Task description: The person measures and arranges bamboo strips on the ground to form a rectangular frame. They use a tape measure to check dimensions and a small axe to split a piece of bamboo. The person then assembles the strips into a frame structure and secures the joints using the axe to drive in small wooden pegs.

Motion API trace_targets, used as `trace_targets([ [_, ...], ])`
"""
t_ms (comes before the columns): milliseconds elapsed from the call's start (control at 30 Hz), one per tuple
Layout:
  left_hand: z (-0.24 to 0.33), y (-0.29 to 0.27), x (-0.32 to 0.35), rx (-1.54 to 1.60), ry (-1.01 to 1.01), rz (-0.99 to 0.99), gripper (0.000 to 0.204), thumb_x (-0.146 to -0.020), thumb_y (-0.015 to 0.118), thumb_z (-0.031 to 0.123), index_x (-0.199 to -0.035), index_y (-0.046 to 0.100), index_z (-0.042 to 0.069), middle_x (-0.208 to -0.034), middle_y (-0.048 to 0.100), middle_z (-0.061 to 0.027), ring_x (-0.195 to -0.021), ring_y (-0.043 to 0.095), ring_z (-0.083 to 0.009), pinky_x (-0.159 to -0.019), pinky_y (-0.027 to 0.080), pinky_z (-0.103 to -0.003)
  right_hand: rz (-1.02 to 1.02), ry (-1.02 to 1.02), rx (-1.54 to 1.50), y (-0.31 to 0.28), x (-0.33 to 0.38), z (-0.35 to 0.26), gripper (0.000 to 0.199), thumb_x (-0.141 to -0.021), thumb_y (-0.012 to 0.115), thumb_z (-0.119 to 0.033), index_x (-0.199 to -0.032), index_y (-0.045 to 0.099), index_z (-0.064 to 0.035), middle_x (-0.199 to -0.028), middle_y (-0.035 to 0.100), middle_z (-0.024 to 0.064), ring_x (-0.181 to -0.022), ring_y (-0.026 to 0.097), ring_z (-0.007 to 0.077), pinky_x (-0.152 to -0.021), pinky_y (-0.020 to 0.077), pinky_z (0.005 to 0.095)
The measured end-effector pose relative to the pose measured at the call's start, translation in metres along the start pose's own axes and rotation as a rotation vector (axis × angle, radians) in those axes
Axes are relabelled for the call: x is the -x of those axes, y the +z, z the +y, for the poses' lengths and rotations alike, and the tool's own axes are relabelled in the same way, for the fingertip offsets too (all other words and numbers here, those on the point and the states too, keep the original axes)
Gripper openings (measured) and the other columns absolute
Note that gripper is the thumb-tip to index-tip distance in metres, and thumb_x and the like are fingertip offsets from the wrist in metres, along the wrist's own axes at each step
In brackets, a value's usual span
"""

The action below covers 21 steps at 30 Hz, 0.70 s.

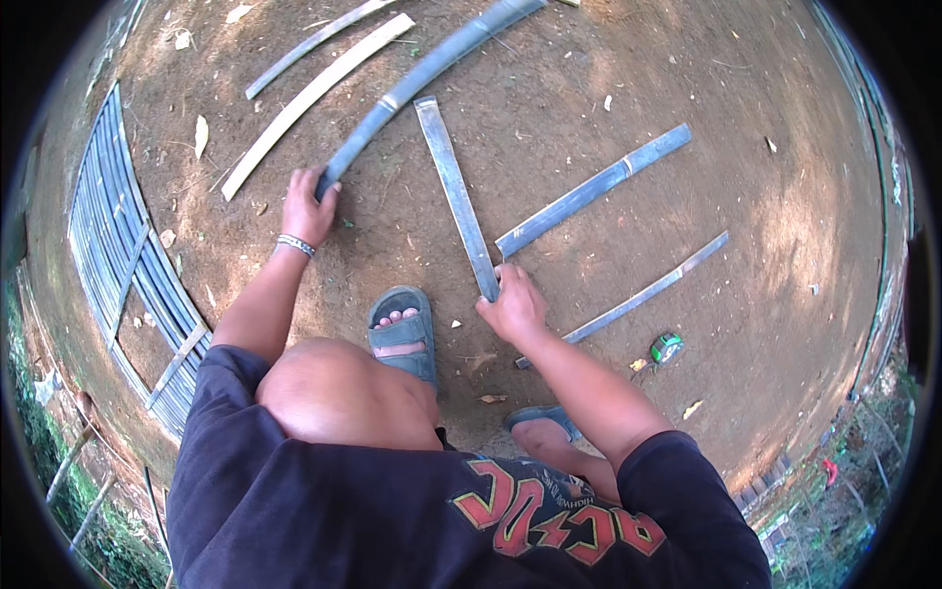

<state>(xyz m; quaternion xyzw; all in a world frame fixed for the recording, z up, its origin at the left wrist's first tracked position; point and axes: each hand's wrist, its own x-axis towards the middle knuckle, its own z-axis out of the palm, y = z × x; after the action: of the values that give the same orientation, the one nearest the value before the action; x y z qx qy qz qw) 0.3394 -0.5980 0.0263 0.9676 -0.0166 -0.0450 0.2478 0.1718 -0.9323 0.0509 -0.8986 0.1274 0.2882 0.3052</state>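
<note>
The left hand (309,208) is closed around the end of a long bamboo pole (412,83) on the dirt ground (608,275); the right hand (512,306) pinches a flat bamboo strip (456,191) — lift both slowly, low and steady

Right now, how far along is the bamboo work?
Done: several split bamboo slats lie cut on the dirt, and a finished slat panel lies at the left. In hand: the left hand has a grip on the end of a long bamboo pole; the right hand holds a flat slat. Left: the loose slats are unjoined; the tape measure lies unused.
</note>
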Motion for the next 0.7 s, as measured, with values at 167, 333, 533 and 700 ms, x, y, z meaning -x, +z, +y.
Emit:
trace_targets([
  [167,-0.019,0.005,-0.027,-0.125,-0.013,0.097,0.039,-0.087,0.071,0.025,-0.119,0.064,0.005,-0.110,0.061,-0.0199,-0.105,0.059,-0.0390,-0.094,0.048,-0.045,0.050,0.071,-0.347,0.004,0.024,0.021,0.045,-0.078,0.067,-0.013,-0.117,0.046,-0.0022,-0.106,0.057,0.0200,-0.095,0.061,0.0356,-0.086,0.0488,0.0451],
  [333,-0.032,0.018,-0.026,-0.229,0.010,0.100,0.046,-0.087,0.072,0.028,-0.127,0.063,0.008,-0.119,0.061,-0.0206,-0.115,0.057,-0.0394,-0.101,0.046,-0.045,0.350,0.149,-0.988,0.025,0.047,0.060,0.044,-0.083,0.057,-0.003,-0.123,0.037,-0.0016,-0.100,0.056,0.0141,-0.082,0.060,0.0244,-0.075,0.0500,0.0398],
  [533,-0.025,0.008,-0.020,-0.129,-0.034,0.024,0.044,-0.087,0.072,0.023,-0.127,0.062,0.006,-0.118,0.060,-0.0197,-0.112,0.058,-0.0381,-0.100,0.046,-0.045,0.849,0.502,-1.017,-0.026,-0.059,0.091,0.039,-0.088,0.055,-0.004,-0.123,0.036,-0.0033,-0.084,0.051,0.0075,-0.054,0.049,0.0134,-0.046,0.0429,0.0314],
  [700,-0.028,0.002,-0.016,-0.055,-0.081,-0.004,0.042,-0.086,0.072,0.019,-0.125,0.063,0.006,-0.117,0.061,-0.0191,-0.110,0.061,-0.0372,-0.097,0.048,-0.045,0.846,0.458,-0.927,-0.038,-0.086,0.075,0.041,-0.086,0.059,-0.006,-0.122,0.041,0.0011,-0.095,0.056,0.0115,-0.077,0.057,0.0196,-0.071,0.0469,0.0358],
])
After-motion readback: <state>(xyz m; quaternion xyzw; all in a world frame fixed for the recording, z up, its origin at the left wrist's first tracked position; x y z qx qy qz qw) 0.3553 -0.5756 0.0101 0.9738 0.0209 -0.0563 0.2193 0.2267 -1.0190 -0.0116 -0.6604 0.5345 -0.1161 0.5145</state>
